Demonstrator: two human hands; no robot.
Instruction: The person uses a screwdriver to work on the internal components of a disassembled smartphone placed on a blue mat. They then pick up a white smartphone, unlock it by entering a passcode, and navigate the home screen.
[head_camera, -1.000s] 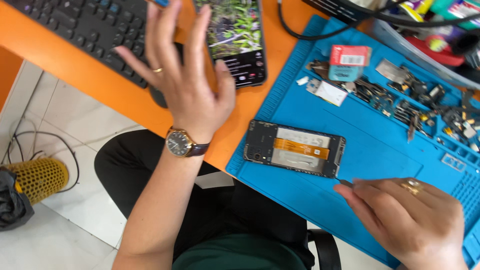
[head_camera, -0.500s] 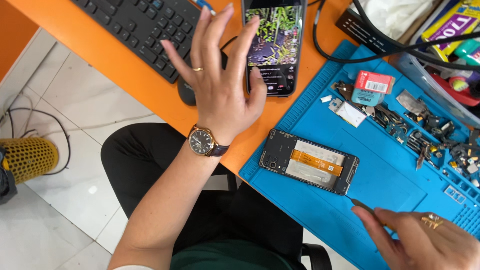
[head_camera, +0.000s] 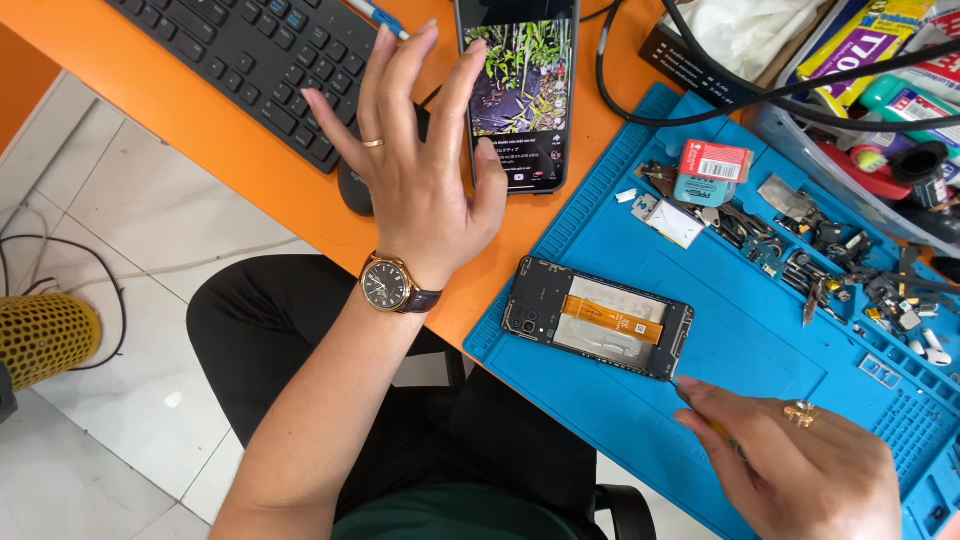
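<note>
Lying backless, opened phone (head_camera: 598, 322), orange ribbon exposed

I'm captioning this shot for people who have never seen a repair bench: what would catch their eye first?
First the opened phone, back cover off and orange ribbon cable showing, lying on the blue work mat with the right hand at its lower corner. Next the left hand, fingers spread, raised over the orange desk beside a second phone with its screen lit. Small parts litter the mat's far right.
</note>
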